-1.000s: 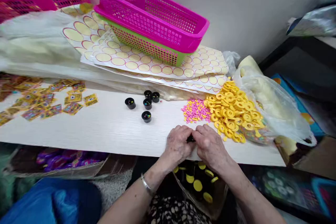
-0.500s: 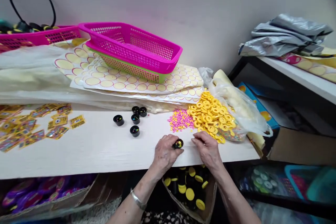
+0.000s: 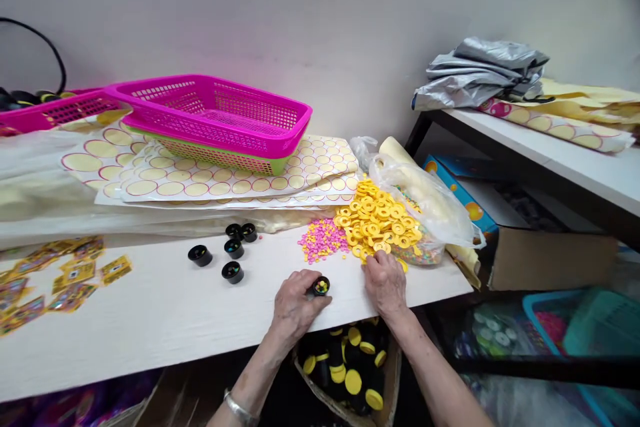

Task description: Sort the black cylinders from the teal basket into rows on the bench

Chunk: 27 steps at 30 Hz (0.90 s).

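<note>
My left hand (image 3: 296, 303) holds a small round black cup (image 3: 321, 286) between thumb and fingers, its open mouth up, with small coloured bits inside. At the near edge of the heap of yellow plastic rings (image 3: 383, 213), my right hand (image 3: 386, 280) has its fingers curled closed. Its fingertips are hidden, so whatever they grip cannot be made out. A pile of small pink and yellow beads (image 3: 323, 240) lies left of the rings. Several other black cups (image 3: 233, 272) stand further left on the white table (image 3: 165, 320).
Stacked pink and green baskets (image 3: 215, 113) rest on sheets of round stickers (image 3: 200, 187) at the back. A clear plastic bag (image 3: 430, 207) lies right of the rings. Printed cards (image 3: 75, 271) are spread at left. Below the table edge, a cardboard box (image 3: 395, 373) holds black, yellow-capped pieces.
My right hand has moved forward to the near edge of the yellow rings, its fingers now curled. My left hand still holds the black cup. The camera view has shifted to the right.
</note>
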Motion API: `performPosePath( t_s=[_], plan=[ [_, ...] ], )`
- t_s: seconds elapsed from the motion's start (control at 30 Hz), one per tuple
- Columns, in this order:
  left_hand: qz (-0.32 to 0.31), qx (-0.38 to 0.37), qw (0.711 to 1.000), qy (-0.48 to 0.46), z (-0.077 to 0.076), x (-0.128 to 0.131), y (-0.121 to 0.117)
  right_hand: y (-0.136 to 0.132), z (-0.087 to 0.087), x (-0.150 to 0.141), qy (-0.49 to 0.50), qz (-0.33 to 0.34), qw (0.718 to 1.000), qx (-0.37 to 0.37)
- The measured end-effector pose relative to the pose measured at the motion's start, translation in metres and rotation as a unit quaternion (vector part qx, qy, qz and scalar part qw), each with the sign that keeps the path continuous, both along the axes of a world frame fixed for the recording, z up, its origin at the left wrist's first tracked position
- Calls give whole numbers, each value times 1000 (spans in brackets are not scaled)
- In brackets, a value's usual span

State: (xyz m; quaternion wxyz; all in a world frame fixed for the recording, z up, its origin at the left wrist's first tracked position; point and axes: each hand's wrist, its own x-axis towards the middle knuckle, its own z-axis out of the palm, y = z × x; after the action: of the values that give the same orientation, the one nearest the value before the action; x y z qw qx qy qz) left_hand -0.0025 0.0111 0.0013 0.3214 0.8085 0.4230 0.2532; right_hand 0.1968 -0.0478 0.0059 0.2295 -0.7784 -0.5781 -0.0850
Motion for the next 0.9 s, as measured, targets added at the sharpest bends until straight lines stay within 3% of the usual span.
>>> performPosePath(
  t_s=[0.23, 0.37, 0.47, 0.57, 0.77, 0.9],
  plan=[
    [-7, -8, 1000, 4, 7, 0, 0, 4, 4, 5, 1, 7, 1000, -1],
    [-18, 9, 1000, 23, 9, 6, -1, 0, 6, 8, 48, 79, 996, 7],
    [-26, 25, 998, 59, 13, 19, -5, -5, 6, 14, 104, 116, 987, 46],
    [-28, 35, 996, 75, 14, 38, -11, -8, 5, 26, 175, 113, 972, 113],
    [-21, 18, 999, 42, 6, 52, -11, -9, 4, 38, 357, 39, 905, 230],
    [2, -13, 992, -128, 9, 39, -16, -15, 6, 21, 502, 17, 833, 230]
  ],
)
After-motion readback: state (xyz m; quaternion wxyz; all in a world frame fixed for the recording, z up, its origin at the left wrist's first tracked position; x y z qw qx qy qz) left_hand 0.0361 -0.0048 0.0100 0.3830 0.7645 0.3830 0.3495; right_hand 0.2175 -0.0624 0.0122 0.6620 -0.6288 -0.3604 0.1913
